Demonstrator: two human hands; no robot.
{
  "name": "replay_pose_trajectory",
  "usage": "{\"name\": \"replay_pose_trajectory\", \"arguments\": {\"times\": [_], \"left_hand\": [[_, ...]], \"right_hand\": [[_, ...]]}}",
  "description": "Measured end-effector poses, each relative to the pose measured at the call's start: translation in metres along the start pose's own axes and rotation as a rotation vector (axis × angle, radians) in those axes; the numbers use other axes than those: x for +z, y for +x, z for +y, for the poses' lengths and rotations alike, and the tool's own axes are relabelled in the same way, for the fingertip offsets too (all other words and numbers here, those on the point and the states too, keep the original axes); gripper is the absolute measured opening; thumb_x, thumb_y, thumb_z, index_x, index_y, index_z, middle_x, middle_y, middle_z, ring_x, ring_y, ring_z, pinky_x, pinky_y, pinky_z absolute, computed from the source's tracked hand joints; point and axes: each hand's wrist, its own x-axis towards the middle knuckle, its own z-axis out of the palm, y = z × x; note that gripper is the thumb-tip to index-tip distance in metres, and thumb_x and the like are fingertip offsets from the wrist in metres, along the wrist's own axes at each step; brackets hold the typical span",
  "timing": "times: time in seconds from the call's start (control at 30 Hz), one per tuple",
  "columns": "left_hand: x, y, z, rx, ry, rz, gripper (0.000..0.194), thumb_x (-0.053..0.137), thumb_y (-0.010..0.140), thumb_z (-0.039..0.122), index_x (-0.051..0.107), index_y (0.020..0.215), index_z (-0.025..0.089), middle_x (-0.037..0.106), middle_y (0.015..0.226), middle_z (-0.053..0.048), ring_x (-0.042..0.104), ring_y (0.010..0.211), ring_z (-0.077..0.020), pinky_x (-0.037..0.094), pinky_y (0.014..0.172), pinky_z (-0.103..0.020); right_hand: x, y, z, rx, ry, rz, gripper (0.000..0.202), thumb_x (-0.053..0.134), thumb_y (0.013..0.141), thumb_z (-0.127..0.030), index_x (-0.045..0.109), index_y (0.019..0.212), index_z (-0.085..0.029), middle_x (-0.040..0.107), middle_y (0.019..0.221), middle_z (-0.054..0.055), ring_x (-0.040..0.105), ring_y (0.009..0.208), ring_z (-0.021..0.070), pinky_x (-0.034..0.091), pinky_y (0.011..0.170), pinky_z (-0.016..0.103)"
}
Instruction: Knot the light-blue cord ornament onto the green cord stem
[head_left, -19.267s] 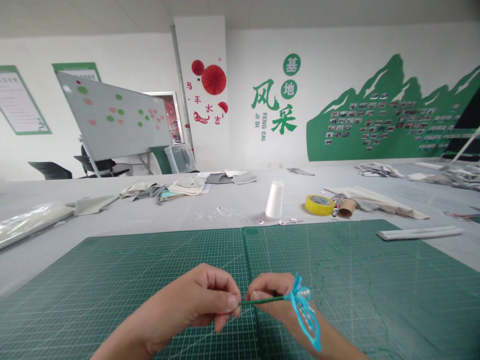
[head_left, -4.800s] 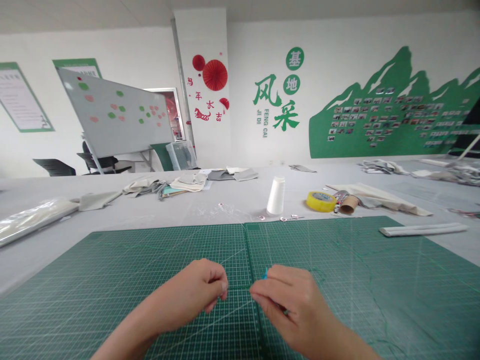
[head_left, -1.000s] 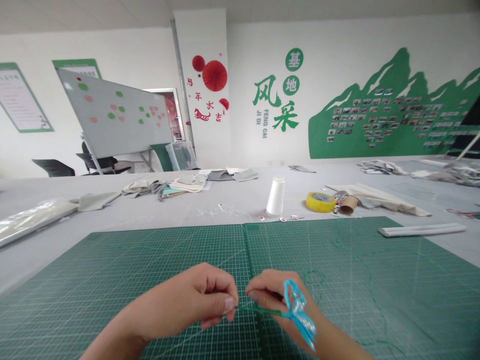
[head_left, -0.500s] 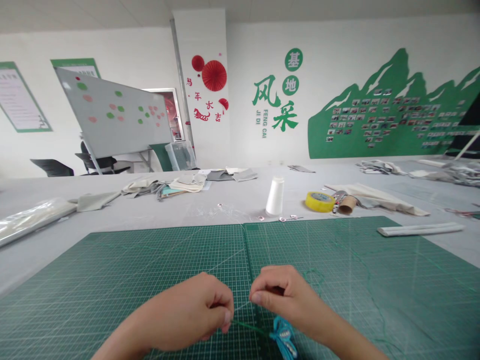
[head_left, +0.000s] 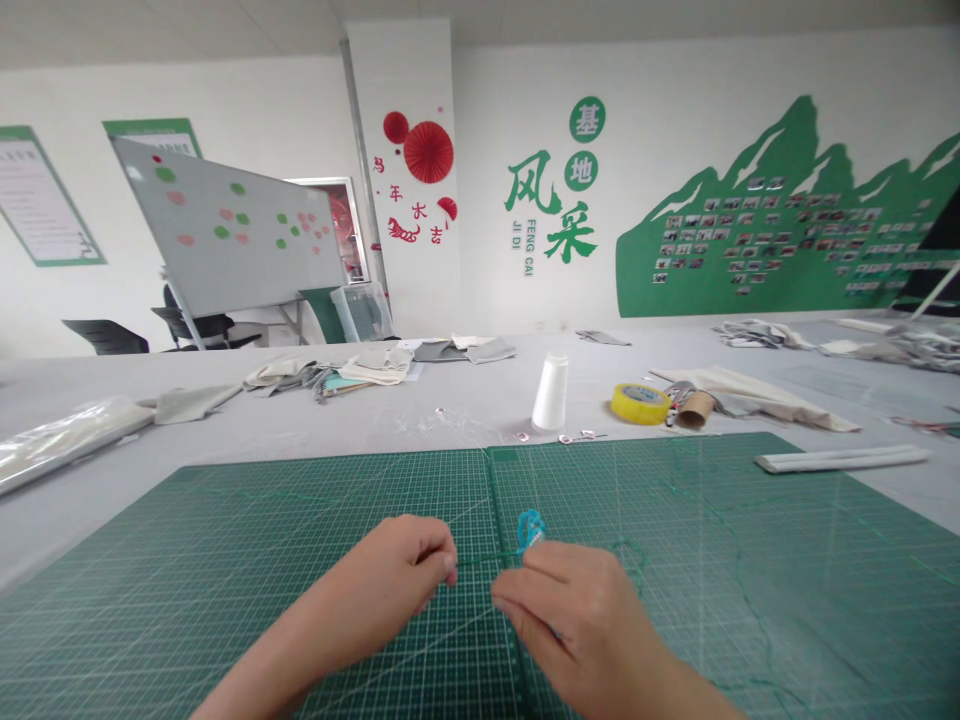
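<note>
My left hand [head_left: 401, 570] is closed in a pinch on a green cord [head_left: 487, 558], held just above the green cutting mat [head_left: 300, 520]. The cord runs right, almost level, to a small blue knotted ornament [head_left: 531, 528] with a whitish patch. That ornament shows just beyond the fingers of my right hand [head_left: 581, 615], which partly cover it. My right thumb and forefinger are pressed together; whatever lies between them is too small or hidden to make out. A loop of green thread [head_left: 637, 560] lies on the mat to the right.
Behind the mat stand a white thread cone [head_left: 551, 395], a yellow tape roll [head_left: 640, 403] and a cardboard tube [head_left: 695, 409]. Fabric scraps [head_left: 367, 366] lie along the far table. A rolled white strip [head_left: 840, 459] crosses the mat's right edge; a plastic-wrapped roll [head_left: 67, 435] is at left.
The blue ornament has swung from below my right hand up to its far side. My right hand has shifted slightly nearer to me, and my left hand has risen a little to the left.
</note>
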Motion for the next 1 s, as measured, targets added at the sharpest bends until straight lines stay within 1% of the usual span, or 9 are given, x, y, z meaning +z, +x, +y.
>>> {"name": "replay_pose_trajectory", "arguments": {"times": [0.1,0.17,0.23,0.37,0.43,0.6,0.8,0.9,1.0], "left_hand": [[-0.001,0.002,0.002,0.017,-0.091,0.010,0.023,0.042,0.085,0.027,0.064,0.084,0.019,0.042,0.057,0.006,0.039,0.054,-0.0133,0.029,0.052,-0.023],[-0.002,0.004,0.003,0.008,-0.184,-0.017,0.026,0.042,0.086,0.030,0.065,0.091,0.017,0.036,0.055,0.007,0.034,0.052,-0.0126,0.026,0.050,-0.023],[-0.001,0.005,0.003,-0.007,-0.264,-0.048,0.025,0.043,0.085,0.032,0.063,0.088,0.017,0.035,0.053,0.008,0.030,0.050,-0.0119,0.024,0.049,-0.023],[0.001,0.007,0.002,-0.039,-0.395,-0.088,0.018,0.047,0.081,0.034,0.056,0.080,0.018,0.049,0.060,0.005,0.032,0.049,-0.0103,0.025,0.049,-0.022],[0.002,0.006,0.003,-0.055,-0.439,-0.102,0.017,0.048,0.080,0.034,0.055,0.079,0.018,0.052,0.063,0.005,0.031,0.050,-0.0099,0.023,0.048,-0.022],[0.002,0.004,0.005,-0.056,-0.488,-0.152,0.020,0.051,0.083,0.037,0.057,0.080,0.017,0.043,0.056,0.007,0.027,0.050,-0.0100,0.020,0.048,-0.022],[0.002,0.003,0.004,-0.032,-0.554,-0.180,0.016,0.051,0.086,0.035,0.052,0.091,0.020,0.040,0.055,0.010,0.024,0.048,-0.0096,0.019,0.047,-0.021],[0.003,0.002,0.005,-0.012,-0.527,-0.165,0.016,0.052,0.087,0.037,0.051,0.085,0.021,0.034,0.056,0.011,0.021,0.049,-0.0095,0.018,0.048,-0.022],[0.004,0.002,0.008,-0.009,-0.486,-0.128,0.019,0.053,0.086,0.037,0.051,0.077,0.020,0.029,0.057,0.010,0.020,0.052,-0.0098,0.019,0.050,-0.022]], "right_hand": [[0.002,0.000,0.002,0.021,-0.013,-0.010,0.035,0.039,0.096,-0.018,0.065,0.073,-0.019,0.053,0.058,-0.001,0.047,0.053,0.0145,0.026,0.051,0.030],[0.004,-0.001,0.003,0.033,-0.039,-0.017,0.035,0.038,0.095,-0.017,0.064,0.072,-0.019,0.053,0.058,-0.001,0.047,0.053,0.0145,0.026,0.052,0.030],[0.005,-0.001,0.005,0.031,-0.078,-0.028,0.035,0.037,0.094,-0.015,0.061,0.068,-0.019,0.052,0.056,-0.001,0.046,0.052,0.0143,0.025,0.051,0.030],[0.008,-0.002,0.007,0.009,-0.149,-0.040,0.034,0.038,0.091,-0.012,0.057,0.064,-0.019,0.051,0.055,-0.002,0.044,0.050,0.0140,0.024,0.050,0.030],[0.010,-0.002,0.007,0.003,-0.164,-0.044,0.033,0.038,0.090,-0.011,0.056,0.064,-0.019,0.051,0.055,-0.001,0.044,0.050,0.0139,0.024,0.051,0.030],[0.012,-0.004,0.008,-0.003,-0.166,-0.040,0.030,0.039,0.088,-0.009,0.058,0.068,-0.019,0.055,0.057,-0.001,0.047,0.050,0.0140,0.023,0.051,0.030],[0.013,-0.005,0.009,0.008,-0.174,-0.062,0.030,0.039,0.088,-0.009,0.059,0.068,-0.020,0.056,0.057,-0.001,0.048,0.050,0.0149,0.023,0.051,0.031],[0.012,-0.004,0.010,0.011,-0.160,-0.058,0.030,0.038,0.088,-0.008,0.062,0.072,-0.020,0.057,0.058,0.000,0.050,0.051,0.0157,0.024,0.051,0.031],[0.012,-0.004,0.010,0.015,-0.177,-0.066,0.030,0.039,0.087,-0.008,0.064,0.075,-0.021,0.058,0.058,0.000,0.050,0.050,0.0164,0.022,0.050,0.031]]}}
